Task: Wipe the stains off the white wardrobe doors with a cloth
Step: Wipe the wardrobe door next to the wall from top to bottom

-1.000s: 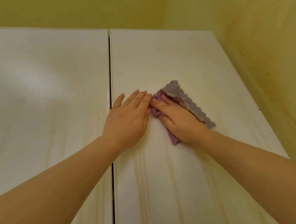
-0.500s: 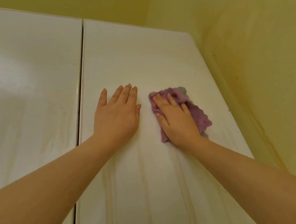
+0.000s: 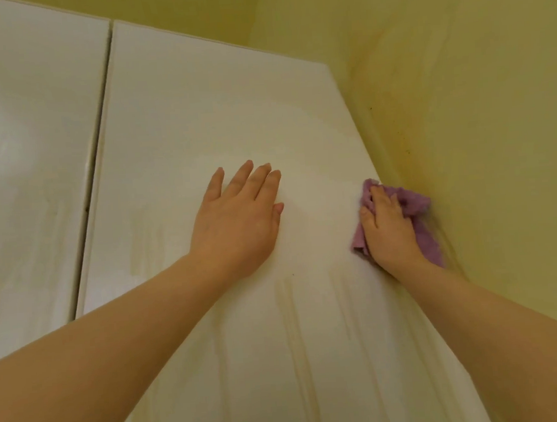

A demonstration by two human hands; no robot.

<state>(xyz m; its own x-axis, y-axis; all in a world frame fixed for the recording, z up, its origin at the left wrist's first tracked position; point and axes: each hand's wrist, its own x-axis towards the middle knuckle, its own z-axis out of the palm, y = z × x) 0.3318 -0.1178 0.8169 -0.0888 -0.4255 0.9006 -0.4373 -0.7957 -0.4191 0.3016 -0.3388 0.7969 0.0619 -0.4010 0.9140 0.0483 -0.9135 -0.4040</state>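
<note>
Your right grip (image 3: 389, 232) curls its fingers into the purple cloth (image 3: 418, 201), which is bunched and pressed on the right door (image 3: 214, 116) at its right edge, just beside the yellow wall (image 3: 460, 99). Your left grip (image 3: 238, 220) lies flat at mid-door, fingers straight and slightly spread, well apart from the cloth. Bare door surface lies between and above them. Yellowish streaks (image 3: 295, 325) run below. A dark gap (image 3: 100, 131) borders the left door (image 3: 27, 129).
</note>
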